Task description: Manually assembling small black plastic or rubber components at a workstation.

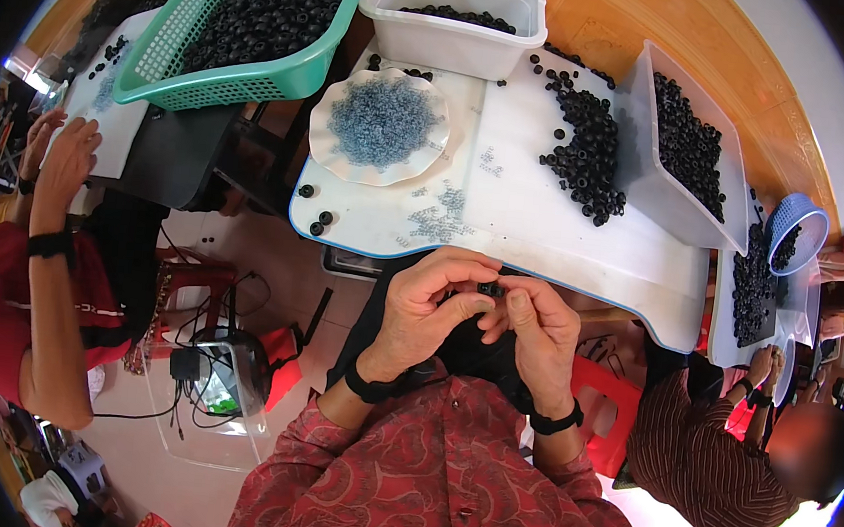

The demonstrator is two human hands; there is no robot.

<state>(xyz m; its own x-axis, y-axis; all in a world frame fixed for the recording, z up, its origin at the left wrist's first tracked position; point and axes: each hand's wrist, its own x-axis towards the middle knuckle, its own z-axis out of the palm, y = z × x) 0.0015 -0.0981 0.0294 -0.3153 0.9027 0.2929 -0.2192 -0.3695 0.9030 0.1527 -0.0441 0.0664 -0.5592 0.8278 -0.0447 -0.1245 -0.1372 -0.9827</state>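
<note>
Just in front of the white board's near edge, my left hand [420, 304] pinches a small black round part [490, 289] between thumb and fingers. Close against it is my right hand [544, 336], fingers closed together at the part's right side. Whether a tiny piece sits in those right fingertips is hidden. Beyond my hands, small clear rings [438, 217] lie scattered on the white board [506, 216]. A scalloped white plate [324, 141] holds a heap of similar bluish clear rings. Loose black parts [584, 155] form a pile farther right on the board.
A green basket [302, 80] and a white tub [441, 46], both with black parts, stand at the back. At the right is a translucent bin [683, 201] of black parts. Co-workers [46, 321] sit on both sides. A red stool [615, 411] is beside me.
</note>
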